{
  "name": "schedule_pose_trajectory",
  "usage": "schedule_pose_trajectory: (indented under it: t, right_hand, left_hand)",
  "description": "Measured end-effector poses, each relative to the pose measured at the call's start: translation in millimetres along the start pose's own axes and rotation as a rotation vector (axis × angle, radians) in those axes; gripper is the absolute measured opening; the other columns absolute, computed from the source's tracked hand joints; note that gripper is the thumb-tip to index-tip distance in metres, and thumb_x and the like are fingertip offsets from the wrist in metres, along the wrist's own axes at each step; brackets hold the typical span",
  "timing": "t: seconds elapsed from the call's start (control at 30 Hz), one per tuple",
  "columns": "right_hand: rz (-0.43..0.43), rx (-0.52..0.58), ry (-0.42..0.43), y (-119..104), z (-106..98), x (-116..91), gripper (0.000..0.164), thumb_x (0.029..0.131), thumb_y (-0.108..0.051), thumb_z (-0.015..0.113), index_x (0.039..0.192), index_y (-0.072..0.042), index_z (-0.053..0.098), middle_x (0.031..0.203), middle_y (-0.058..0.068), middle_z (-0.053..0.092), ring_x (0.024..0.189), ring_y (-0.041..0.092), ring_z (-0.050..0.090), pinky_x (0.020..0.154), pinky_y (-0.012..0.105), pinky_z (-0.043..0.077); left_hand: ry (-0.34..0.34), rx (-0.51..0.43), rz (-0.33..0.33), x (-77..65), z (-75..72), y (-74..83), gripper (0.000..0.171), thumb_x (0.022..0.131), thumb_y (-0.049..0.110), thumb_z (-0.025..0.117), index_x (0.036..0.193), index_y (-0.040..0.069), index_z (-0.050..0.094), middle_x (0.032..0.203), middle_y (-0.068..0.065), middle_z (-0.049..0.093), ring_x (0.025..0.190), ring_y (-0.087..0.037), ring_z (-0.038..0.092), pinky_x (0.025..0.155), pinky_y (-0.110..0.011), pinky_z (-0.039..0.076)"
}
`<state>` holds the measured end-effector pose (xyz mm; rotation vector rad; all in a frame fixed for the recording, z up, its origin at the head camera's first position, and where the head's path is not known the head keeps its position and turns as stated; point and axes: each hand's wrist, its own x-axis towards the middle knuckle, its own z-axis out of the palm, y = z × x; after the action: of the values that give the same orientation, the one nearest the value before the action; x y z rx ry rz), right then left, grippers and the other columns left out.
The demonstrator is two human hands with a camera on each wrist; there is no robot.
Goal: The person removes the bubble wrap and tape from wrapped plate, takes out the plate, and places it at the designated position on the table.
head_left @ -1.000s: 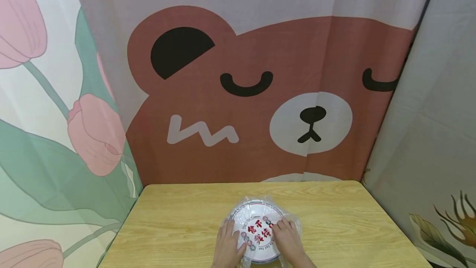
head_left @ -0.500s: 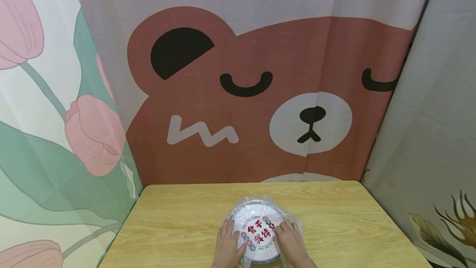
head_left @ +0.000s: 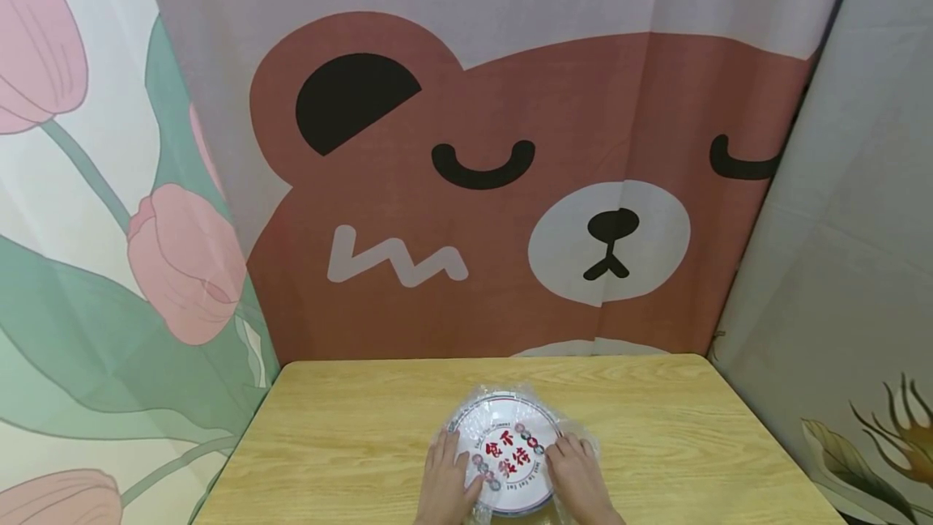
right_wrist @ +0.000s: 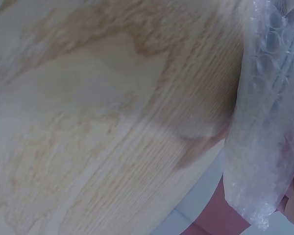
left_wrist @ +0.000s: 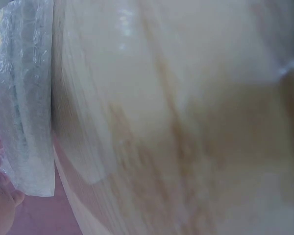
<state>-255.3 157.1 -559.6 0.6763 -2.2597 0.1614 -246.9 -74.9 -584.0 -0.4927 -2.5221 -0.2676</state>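
A round white plate (head_left: 510, 484) with red characters and a dark ring of lettering lies on the wooden table, partly covered by clear bubble wrap (head_left: 581, 429). Whether more plates lie beneath is hard to tell. My left hand (head_left: 446, 480) rests on the plate's left side, fingers extended and thumb near the lower print. At the right rim, my right hand (head_left: 579, 476) pinches the wrap with curled fingers. The left wrist view catches a wrapped edge of bubble wrap (left_wrist: 27, 98) and some fingertips; in the right wrist view bubble wrap (right_wrist: 264, 132) hangs past the rim beside the fingers.
The wooden table (head_left: 350, 436) reaches back to a curtain (head_left: 510, 266) printed with a bear. A tulip-patterned curtain (head_left: 73, 266) hangs on the left, and a pale curtain (head_left: 824, 266) on the right.
My right hand has slid a little to the right with the wrap, and more of the plate's right-hand print shows. The left hand and the plate have stayed put.
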Motion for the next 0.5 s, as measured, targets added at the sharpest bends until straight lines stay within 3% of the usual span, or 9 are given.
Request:
schedule_pose_trajectory:
  t: [0.1, 0.23, 0.5]
  right_hand:
    - [0.01, -0.004, -0.008, 1.5, -0.9, -2.1, 0.01, 0.065, -0.009, 0.066, 0.068, -0.008, 0.057, 0.07, 0.002, 0.051, 0.072, 0.021, 0.046, 0.063, 0.037, 0.036]
    - [0.024, -0.008, -0.015, 3.0, -2.7, -4.9, 0.009, 0.066, -0.01, 0.065, 0.068, -0.008, 0.057, 0.071, 0.002, 0.051, 0.072, 0.021, 0.046, 0.063, 0.038, 0.037]
    - [0.046, 0.009, 0.028, 6.8, -4.1, -10.9, 0.01, 0.065, -0.012, 0.065, 0.068, -0.01, 0.055, 0.071, 0.0, 0.05, 0.072, 0.02, 0.046, 0.063, 0.038, 0.037]
  left_hand:
    - [0.002, 0.004, -0.003, 0.1, -0.1, 0.2, 0.041, 0.074, 0.041, 0.063, 0.089, 0.002, 0.065, 0.119, -0.02, 0.048, 0.116, -0.04, 0.038, 0.093, -0.05, 0.034]
    - [-0.049, -0.005, -0.023, 0.7, -1.1, 0.5, 0.042, 0.076, 0.042, 0.061, 0.091, 0.003, 0.065, 0.12, -0.019, 0.047, 0.118, -0.039, 0.036, 0.094, -0.05, 0.032]
    - [-0.091, -0.017, -0.035, 1.0, -1.3, 0.0, 0.043, 0.078, 0.042, 0.059, 0.093, 0.002, 0.064, 0.122, -0.019, 0.046, 0.12, -0.039, 0.034, 0.096, -0.05, 0.03]
